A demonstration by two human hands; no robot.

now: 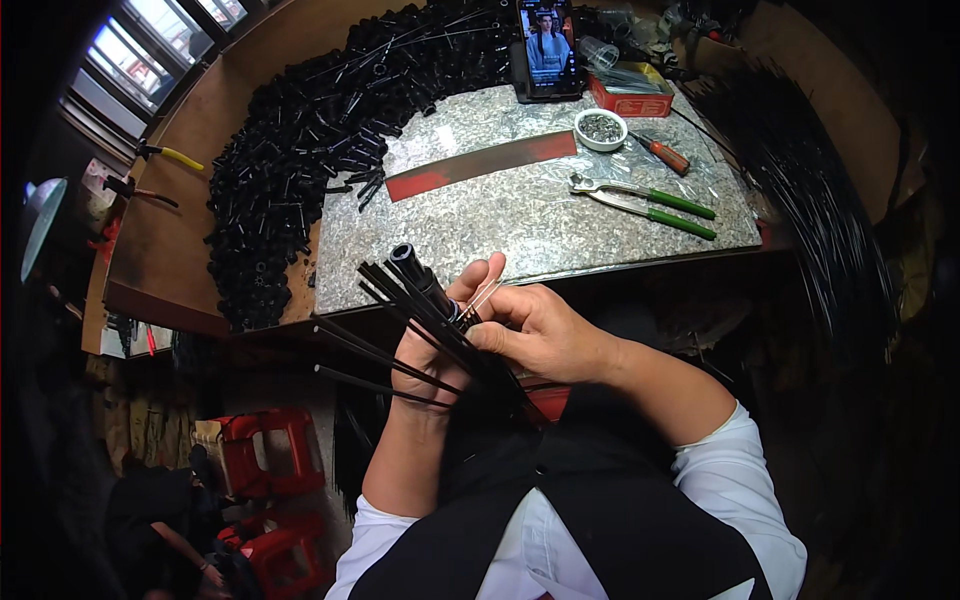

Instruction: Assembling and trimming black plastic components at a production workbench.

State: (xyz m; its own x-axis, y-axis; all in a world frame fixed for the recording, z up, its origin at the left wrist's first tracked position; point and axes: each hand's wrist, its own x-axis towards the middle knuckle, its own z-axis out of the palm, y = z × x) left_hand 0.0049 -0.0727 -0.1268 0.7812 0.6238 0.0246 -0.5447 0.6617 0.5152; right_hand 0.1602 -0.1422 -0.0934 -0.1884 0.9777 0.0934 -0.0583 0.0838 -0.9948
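Just in front of the worktop's near edge, my left hand (425,365) is closed round a bundle of thin black rods (440,335) and a short black tube (424,283). The tube's hollow end points up and away from me. Several rods fan out to the left. Thumb and fingers of my right hand (550,330) pinch beside the bundle, where a thin pale wire (486,296) shows looped between the two hands. Where the wire meets the tube is partly hidden by my fingers.
A speckled stone slab (480,225) bears a dark red strip (485,165), green-handled pincers (650,205), a screwdriver (665,155), a white bowl (600,130) of small metal bits, and a phone (548,50). Black tube pieces (300,150) heap left; black rods (820,190) hang right. A person (165,520) is lower left.
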